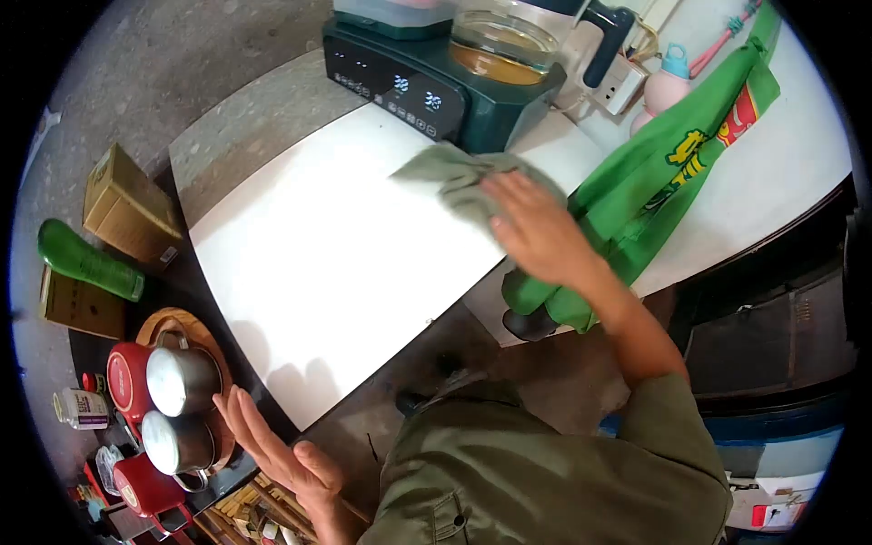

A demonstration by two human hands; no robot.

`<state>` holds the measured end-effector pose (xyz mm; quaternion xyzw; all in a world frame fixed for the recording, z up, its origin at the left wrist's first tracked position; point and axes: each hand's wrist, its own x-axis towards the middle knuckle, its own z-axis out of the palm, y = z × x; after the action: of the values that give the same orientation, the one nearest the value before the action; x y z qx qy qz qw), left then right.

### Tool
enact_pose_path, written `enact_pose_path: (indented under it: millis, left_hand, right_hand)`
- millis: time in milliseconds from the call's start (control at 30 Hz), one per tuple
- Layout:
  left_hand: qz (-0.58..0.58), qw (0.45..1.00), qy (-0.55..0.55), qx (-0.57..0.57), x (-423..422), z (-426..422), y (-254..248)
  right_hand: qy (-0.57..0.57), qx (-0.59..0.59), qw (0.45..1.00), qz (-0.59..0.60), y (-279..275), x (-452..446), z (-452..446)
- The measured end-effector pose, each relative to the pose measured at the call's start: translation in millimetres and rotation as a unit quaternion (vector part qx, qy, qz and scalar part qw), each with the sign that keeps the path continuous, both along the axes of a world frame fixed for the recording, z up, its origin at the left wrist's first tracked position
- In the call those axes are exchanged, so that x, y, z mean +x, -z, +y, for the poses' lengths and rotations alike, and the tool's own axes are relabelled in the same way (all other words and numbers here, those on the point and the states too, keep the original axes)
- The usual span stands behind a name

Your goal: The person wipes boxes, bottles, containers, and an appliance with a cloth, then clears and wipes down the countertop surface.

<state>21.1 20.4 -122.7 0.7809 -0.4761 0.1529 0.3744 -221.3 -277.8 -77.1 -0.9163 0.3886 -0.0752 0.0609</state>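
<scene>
My right hand (538, 232) presses a grey-green cloth (468, 182) against the white tabletop (318, 254), just in front of the dark green appliance (409, 82). The hand and cloth are slightly blurred, and the fingers are bunched over the fabric. At the lower left my left hand (282, 454) is raised with its fingers stretched out, holding nothing. It is nearest to two metal mugs (184, 380) on a round wooden tray (218, 363); whether it touches them I cannot tell.
A glass kettle (506, 41) sits on the appliance. A green apron-like cloth (654, 163) drapes over the table's right side by a pink bottle (668, 91). At left stand red mugs (130, 381), a green bottle (91, 261), cardboard boxes (132, 204) and a jar (82, 409).
</scene>
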Motion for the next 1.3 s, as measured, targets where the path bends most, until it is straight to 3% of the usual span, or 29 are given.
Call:
enact_pose_path:
  millis: [133,267,467,500,567,700,800,1033,1100,1200,1300]
  left_hand:
    - [0.002,1.0,-0.014,-0.005,-8,-8,-5]
    - [0.011,0.999,-0.034,-0.024,-11,-11,-5]
    - [0.016,0.999,-0.023,-0.033,-20,-23,-12]
    - [0.008,1.0,-0.001,-0.02,-22,-27,-14]
    - [-0.002,0.999,0.042,0.003,-24,-35,-20]
    - [-0.026,0.995,0.051,0.088,-23,-53,-34]
    - [-0.017,0.993,0.039,0.111,-28,-62,-37]
    - [-0.031,0.987,0.005,0.16,-28,-60,-30]
    - [-0.024,0.987,0.011,0.158,-27,-60,-32]
    - [-0.011,0.989,0.021,0.146,-25,-58,-32]
    - [-0.006,0.99,0.023,0.141,-24,-58,-33]
  right_hand:
    - [0.055,-0.137,0.986,-0.075,22,-62,-60]
    - [0.163,-0.103,0.978,-0.075,33,-100,-118]
    - [0.208,-0.099,0.973,-0.012,24,-80,-151]
    - [0.203,-0.1,0.974,-0.009,24,-81,-144]
    - [0.073,-0.085,0.993,-0.039,24,-86,-113]
    - [-0.128,-0.053,0.988,-0.069,5,-41,-10]
    - [-0.213,-0.008,0.975,-0.065,-3,1,11]
    - [-0.254,-0.02,0.966,-0.045,5,108,-43]
    - [-0.24,-0.021,0.97,-0.009,8,146,-64]
    - [-0.159,-0.003,0.987,-0.034,3,201,-85]
    - [-0.148,-0.021,0.987,-0.058,9,245,-116]
